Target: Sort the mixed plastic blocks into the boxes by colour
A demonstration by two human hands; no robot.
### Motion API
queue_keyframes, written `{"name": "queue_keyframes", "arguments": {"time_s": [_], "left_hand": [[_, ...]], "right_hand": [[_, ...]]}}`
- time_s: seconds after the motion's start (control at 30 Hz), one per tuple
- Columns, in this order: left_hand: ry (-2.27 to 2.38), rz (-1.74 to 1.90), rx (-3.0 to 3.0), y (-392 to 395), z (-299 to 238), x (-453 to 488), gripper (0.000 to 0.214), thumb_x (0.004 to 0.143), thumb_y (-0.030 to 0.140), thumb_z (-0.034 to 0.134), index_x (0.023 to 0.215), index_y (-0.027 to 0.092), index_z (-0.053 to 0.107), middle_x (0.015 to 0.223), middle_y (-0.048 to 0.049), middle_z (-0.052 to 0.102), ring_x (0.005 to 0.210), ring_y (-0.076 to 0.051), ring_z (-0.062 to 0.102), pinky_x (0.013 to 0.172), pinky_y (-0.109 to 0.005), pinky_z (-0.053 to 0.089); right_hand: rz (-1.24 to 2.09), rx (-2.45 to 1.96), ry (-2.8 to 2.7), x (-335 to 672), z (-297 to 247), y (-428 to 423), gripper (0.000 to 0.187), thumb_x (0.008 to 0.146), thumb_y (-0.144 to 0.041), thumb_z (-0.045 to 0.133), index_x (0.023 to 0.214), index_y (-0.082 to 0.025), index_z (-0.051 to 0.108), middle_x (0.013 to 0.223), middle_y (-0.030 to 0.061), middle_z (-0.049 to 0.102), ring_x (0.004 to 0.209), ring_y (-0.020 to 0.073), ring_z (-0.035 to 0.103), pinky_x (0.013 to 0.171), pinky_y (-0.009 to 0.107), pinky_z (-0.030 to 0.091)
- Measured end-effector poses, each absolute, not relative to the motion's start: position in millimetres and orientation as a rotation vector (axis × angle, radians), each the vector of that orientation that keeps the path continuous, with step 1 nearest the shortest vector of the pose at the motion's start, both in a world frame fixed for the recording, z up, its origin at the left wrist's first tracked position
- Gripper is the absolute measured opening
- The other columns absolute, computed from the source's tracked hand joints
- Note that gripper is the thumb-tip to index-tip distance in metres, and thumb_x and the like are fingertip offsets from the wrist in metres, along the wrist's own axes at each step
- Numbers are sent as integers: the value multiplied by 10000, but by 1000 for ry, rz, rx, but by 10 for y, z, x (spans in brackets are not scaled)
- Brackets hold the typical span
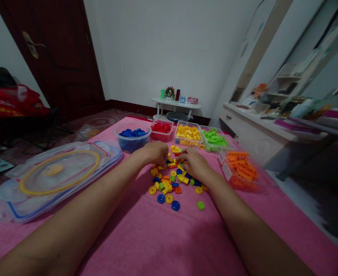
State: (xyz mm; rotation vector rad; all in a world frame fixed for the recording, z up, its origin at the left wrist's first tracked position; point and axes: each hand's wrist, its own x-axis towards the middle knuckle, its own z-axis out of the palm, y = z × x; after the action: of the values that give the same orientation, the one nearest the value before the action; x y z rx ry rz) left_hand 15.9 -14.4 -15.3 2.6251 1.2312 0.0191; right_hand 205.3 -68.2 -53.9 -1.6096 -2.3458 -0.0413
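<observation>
A heap of small mixed plastic bricks [173, 180], yellow, blue, red, orange and green, lies on a pink cloth [163, 234]. My left hand [156, 152] rests on the heap's far left side with its fingers curled down into the pieces. My right hand [194, 164] lies on the heap's right side, fingers bent and pinched among the bricks. What either hand holds is hidden. Behind the heap stand a round tub of blue pieces [132, 138], a box of red ones [161, 130], a box of yellow ones [188, 135] and a box of green ones [214, 139].
A box of orange bricks [239, 170] sits to the right of the heap. Several clear lids [58, 174] are stacked at the left on the cloth. A white side table [176, 103], a dark door [53, 53] and a cluttered desk [272, 122] stand beyond.
</observation>
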Motion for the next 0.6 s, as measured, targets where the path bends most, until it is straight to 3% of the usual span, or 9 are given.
{"name": "queue_keyframes", "arguments": {"time_s": [0.27, 0.43, 0.6], "left_hand": [[1176, 75, 2543, -112, -78, 97, 277, 613, 263, 710, 876, 179, 732, 782, -35, 709, 641, -126, 575, 536, -198, 357], [1199, 146, 2452, -66, 65, -65, 233, 663, 289, 653, 835, 149, 726, 663, -35, 679, 551, -116, 550, 505, -199, 347], [1424, -108, 2445, -122, 212, -228, 112, 545, 141, 667, 646, 162, 711, 536, -24, 627, 513, -141, 559, 532, -226, 385]], "right_hand": [[-58, -1744, -2337, 2067, -508, -677, 91, 772, -219, 652, 844, -186, 697, 1053, 88, 574, 1038, 202, 502, 875, 294, 394], [-116, -1778, -2250, 1940, -353, -764, 158, 797, -199, 583, 942, -179, 643, 968, 72, 646, 936, 194, 560, 768, 279, 388], [87, -1576, -2449, 1742, -255, -919, 180, 776, -223, 581, 943, -236, 648, 925, 18, 681, 826, 162, 594, 650, 249, 348]]}}
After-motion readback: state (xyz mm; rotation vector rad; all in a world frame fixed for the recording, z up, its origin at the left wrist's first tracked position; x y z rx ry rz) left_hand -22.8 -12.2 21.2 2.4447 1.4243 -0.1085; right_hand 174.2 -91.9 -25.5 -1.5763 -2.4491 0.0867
